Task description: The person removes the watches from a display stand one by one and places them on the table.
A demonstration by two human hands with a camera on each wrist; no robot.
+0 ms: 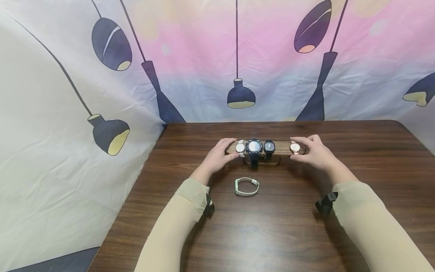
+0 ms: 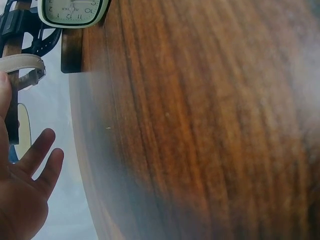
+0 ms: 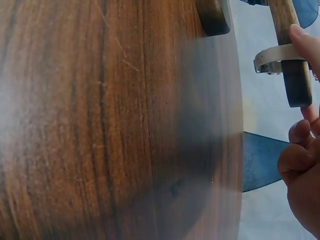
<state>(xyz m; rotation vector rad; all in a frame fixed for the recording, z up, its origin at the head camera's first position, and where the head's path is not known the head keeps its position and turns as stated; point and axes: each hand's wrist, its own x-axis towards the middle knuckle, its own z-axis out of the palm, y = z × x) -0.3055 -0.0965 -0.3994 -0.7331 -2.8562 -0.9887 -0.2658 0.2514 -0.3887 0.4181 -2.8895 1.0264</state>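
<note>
A wooden watch stand (image 1: 283,148) holds several watches along its bar. My left hand (image 1: 217,155) grips the bar's left end, thumb close to the watch with a white strap (image 1: 240,147). The right hand (image 1: 316,153) pinches the other end beside a pale-strapped watch with a rose-gold rim (image 1: 295,147). Between them sit a large black watch (image 1: 254,146) and a square black watch (image 1: 269,146). A pale green watch (image 1: 247,186) lies on its side on the table, strap looped; its face (image 2: 72,10) shows in the left wrist view. Some right-hand fingers (image 3: 299,150) curl below the bar.
The dark wood table (image 1: 272,234) stretches toward me and to both sides. Behind its far edge hangs a cloth backdrop (image 1: 204,68) printed with lamps. A black wrist camera (image 1: 326,203) sits by the right sleeve and another (image 1: 209,207) by the left.
</note>
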